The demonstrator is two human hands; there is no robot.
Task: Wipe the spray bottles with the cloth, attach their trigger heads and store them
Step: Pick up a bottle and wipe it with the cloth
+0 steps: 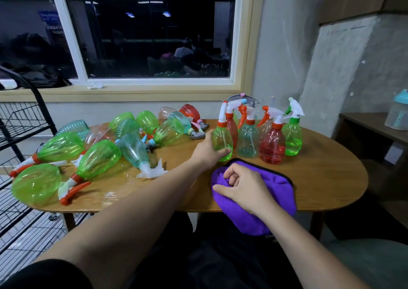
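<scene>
- Right hand (244, 188), fingers (230, 174) bunching cloth (280, 191) on tabletop (320, 178), ready for wiping.
- Left hand (206, 150) grips upright green bottle (221, 140), likely parking it beside capped ones (272, 143).

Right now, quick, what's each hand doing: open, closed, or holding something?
Left hand: closed around the upright green spray bottle.
Right hand: fingers curled into the purple cloth, gripping it.

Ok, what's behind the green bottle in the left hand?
A red bottle with a white head stands right behind the green bottle. The green one covers its lower part, so its base can't be seen.
</scene>
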